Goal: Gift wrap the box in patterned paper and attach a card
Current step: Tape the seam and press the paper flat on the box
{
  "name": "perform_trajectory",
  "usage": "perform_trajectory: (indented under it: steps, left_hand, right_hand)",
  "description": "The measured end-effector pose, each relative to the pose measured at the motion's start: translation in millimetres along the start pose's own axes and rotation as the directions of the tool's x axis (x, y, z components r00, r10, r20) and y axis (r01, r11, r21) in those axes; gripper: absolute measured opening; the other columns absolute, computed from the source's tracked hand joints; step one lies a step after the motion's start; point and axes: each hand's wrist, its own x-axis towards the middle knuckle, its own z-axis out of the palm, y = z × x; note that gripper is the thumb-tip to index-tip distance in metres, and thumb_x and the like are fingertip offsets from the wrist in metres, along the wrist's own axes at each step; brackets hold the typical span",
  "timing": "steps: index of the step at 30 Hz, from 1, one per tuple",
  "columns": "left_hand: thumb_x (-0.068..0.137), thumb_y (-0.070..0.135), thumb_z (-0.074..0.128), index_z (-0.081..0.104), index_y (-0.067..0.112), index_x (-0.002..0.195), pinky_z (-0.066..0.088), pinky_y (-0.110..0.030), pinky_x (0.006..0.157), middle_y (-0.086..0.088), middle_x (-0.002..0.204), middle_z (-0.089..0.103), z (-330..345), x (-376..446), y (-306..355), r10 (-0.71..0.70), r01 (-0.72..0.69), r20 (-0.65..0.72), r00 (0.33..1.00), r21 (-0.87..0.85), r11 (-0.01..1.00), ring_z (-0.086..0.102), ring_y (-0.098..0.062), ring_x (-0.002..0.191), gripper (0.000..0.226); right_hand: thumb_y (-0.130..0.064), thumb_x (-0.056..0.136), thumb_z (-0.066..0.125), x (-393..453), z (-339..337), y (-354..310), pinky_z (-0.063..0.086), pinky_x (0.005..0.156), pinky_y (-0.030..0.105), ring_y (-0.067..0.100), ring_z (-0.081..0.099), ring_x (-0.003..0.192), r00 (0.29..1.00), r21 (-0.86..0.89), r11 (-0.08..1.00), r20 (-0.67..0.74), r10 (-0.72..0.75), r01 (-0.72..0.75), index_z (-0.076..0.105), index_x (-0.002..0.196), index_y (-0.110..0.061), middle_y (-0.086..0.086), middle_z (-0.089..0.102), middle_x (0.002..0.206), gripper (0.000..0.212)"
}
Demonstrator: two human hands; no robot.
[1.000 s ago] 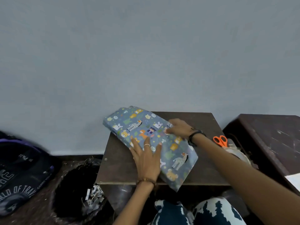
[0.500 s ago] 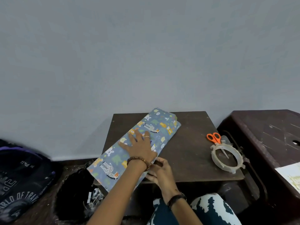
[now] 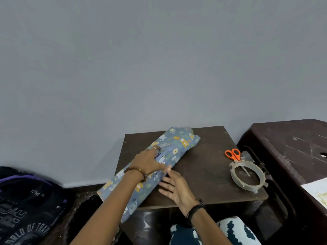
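The box (image 3: 178, 144), wrapped in blue paper with small animal prints, lies diagonally across the small dark table (image 3: 208, 174). Its near end hangs over the table's front left edge, and its far end points toward the wall. My left hand (image 3: 147, 160) lies on top of the box near its middle and holds it down. My right hand (image 3: 177, 188) is just to the right of the box with its fingers spread, the fingertips at the box's long side edge. A white sheet with a yellowish print (image 3: 316, 190), possibly the card, lies at the far right.
Orange-handled scissors (image 3: 233, 154) and a ring of clear tape (image 3: 247, 177) sit at the table's right edge. A second dark table (image 3: 292, 138) stands to the right. On the floor at the left are a black backpack (image 3: 26, 200) and a dark bin (image 3: 85, 206).
The box has been swung round from pointing far-left to pointing far-right. My right hand left the top, went to the near edge, and now lies spread beside the box.
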Motion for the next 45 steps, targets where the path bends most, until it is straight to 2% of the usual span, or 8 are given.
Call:
perform_trajectory:
  steps: [8, 13, 15, 22, 27, 33, 37, 45]
  left_hand:
    - [0.057, 0.076, 0.051, 0.045, 0.025, 0.133, 0.031, -0.033, 0.109, 0.004, 0.131, 0.05, -14, -12, -1, 0.067, -0.015, 0.215, 0.974, -0.239, 0.971, 0.044, -0.017, 0.127, 0.092]
    - [0.093, 0.059, 0.024, 0.039, 0.039, 0.128, 0.026, -0.031, 0.103, 0.004, 0.134, 0.049, -19, -16, 0, 0.057, 0.108, 0.285, 0.957, -0.533, 0.839, 0.041, -0.019, 0.13, 0.044]
    - [0.094, 0.058, 0.027, 0.051, 0.033, 0.11, 0.023, -0.037, 0.11, 0.005, 0.123, 0.048, -15, -17, 3, 0.049, 0.038, 0.235, 0.971, -0.353, 0.935, 0.035, -0.025, 0.134, 0.038]
    - [0.078, 0.075, 0.038, 0.005, 0.031, 0.148, 0.008, -0.065, 0.108, 0.004, 0.156, 0.0, 8, -20, 12, -0.041, -0.002, 0.213, 0.976, 0.2, 0.98, 0.002, -0.021, 0.144, 0.089]
    - [0.071, 0.049, 0.069, -0.001, 0.024, 0.148, 0.029, -0.051, 0.109, 0.0, 0.155, 0.007, 2, -15, 2, 0.08, -0.126, 0.193, 0.978, 0.234, 0.964, 0.015, -0.024, 0.141, 0.108]
    - [0.059, 0.025, 0.071, 0.051, 0.025, 0.115, 0.053, -0.028, 0.083, 0.002, 0.106, 0.063, -48, -11, -13, 0.128, -0.01, 0.436, 0.891, -0.262, 0.965, 0.062, -0.01, 0.087, 0.059]
    - [0.075, 0.026, 0.07, 0.062, -0.008, 0.083, 0.052, -0.03, 0.089, -0.018, 0.086, 0.071, -57, 20, -34, -0.044, 0.176, 0.449, 0.893, -0.258, 0.95, 0.062, 0.003, 0.066, 0.036]
    - [0.071, 0.024, 0.075, 0.026, 0.018, 0.141, 0.044, -0.042, 0.1, -0.008, 0.14, 0.04, -59, 44, -30, -0.013, 0.02, 0.404, 0.915, -0.013, 1.0, 0.047, -0.027, 0.123, 0.086]
  right_hand:
    - [-0.064, 0.08, 0.051, -3, -3, -5, 0.053, 0.086, 0.043, 0.023, 0.063, 0.097, 1.0, -0.076, 0.997, -0.008, -0.011, 0.01, 0.054, 0.11, -0.029, 0.005, 0.065, 0.108, 0.047]
    - [-0.065, 0.087, 0.037, 0, -18, -15, 0.056, 0.062, 0.037, 0.028, 0.067, 0.083, 0.997, -0.042, 0.999, -0.073, 0.028, -0.031, 0.055, 0.111, -0.017, 0.012, 0.068, 0.092, 0.057]
    - [-0.061, 0.092, 0.03, -2, -24, -22, 0.056, 0.058, 0.035, 0.027, 0.069, 0.072, 0.999, -0.185, 0.983, -0.044, 0.005, -0.013, 0.059, 0.104, -0.014, 0.013, 0.072, 0.083, 0.056]
    - [-0.037, 0.089, 0.05, -1, -40, -12, 0.052, 0.053, 0.029, 0.007, 0.056, 0.056, 0.944, -0.61, 0.741, 0.037, -0.328, 0.281, 0.068, 0.099, -0.015, 0.0, 0.07, 0.078, 0.03]
    - [-0.022, 0.078, 0.037, 6, -55, 3, 0.043, 0.094, 0.019, 0.0, 0.043, 0.119, 0.739, -0.828, 0.12, 0.413, -0.532, 0.548, 0.052, 0.13, -0.028, -0.013, 0.04, 0.132, 0.054]
    - [-0.036, 0.076, 0.055, 11, -49, -16, 0.022, 0.109, 0.042, 0.018, 0.035, 0.13, 0.401, -0.745, -0.395, 0.638, -0.658, 0.537, 0.043, 0.129, -0.031, 0.002, 0.037, 0.138, 0.055]
    - [-0.069, 0.073, 0.049, 19, -41, -31, 0.011, 0.108, 0.047, 0.019, 0.03, 0.132, 0.515, -0.718, -0.549, 0.693, -0.505, 0.428, 0.033, 0.135, -0.037, 0.001, 0.033, 0.144, 0.072]
    - [-0.089, 0.053, 0.038, 50, -9, -58, -0.02, 0.108, 0.049, 0.004, -0.027, 0.131, 0.753, -0.734, -0.478, 0.627, -0.201, 0.483, -0.002, 0.146, -0.04, -0.01, -0.019, 0.153, 0.112]
